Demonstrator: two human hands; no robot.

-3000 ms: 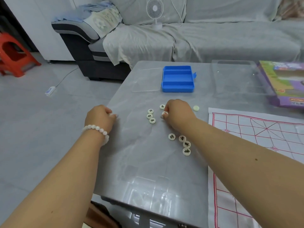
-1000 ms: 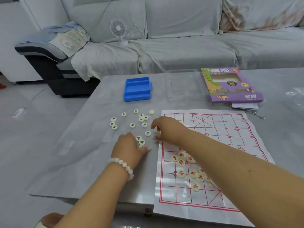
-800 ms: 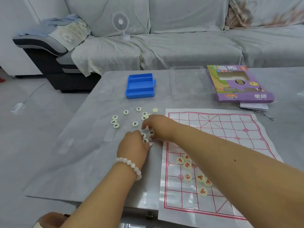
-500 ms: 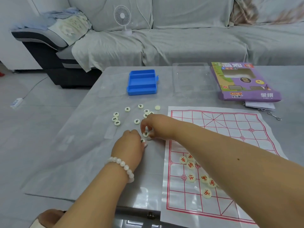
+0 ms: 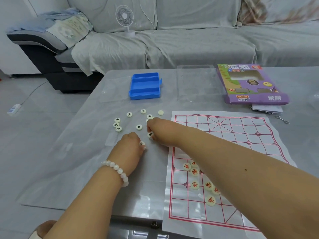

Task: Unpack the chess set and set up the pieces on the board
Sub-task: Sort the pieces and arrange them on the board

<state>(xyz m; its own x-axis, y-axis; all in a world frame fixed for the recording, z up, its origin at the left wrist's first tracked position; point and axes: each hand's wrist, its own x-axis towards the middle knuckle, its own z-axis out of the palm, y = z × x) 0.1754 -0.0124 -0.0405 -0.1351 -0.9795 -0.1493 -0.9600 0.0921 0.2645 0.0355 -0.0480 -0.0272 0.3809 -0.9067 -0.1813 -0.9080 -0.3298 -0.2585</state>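
While the red-marked pieces [image 5: 195,171] lie bunched and unsorted on the lower part of the paper board [image 5: 224,219], you work the black-marked pieces [image 5: 139,127] scattered on the table [image 5: 82,169] at centre frame, just left of the board's edge. Your right hand [image 5: 156,128] has its fingers curled, pinching one black piece [image 5: 150,134]; your left hand [image 5: 132,146] (white bead bracelet [image 5: 114,169] at the wrist) curls beside it over another piece [image 5: 141,143], which shows at its fingertips. The blue case [image 5: 145,86] sits open above them, with the purple box [image 5: 250,83] at upper right. The step in hand looks like gathering the black set. Next, carry the pieces across to the upper half of the board and seat each on a line crossing, without nudging the red cluster.
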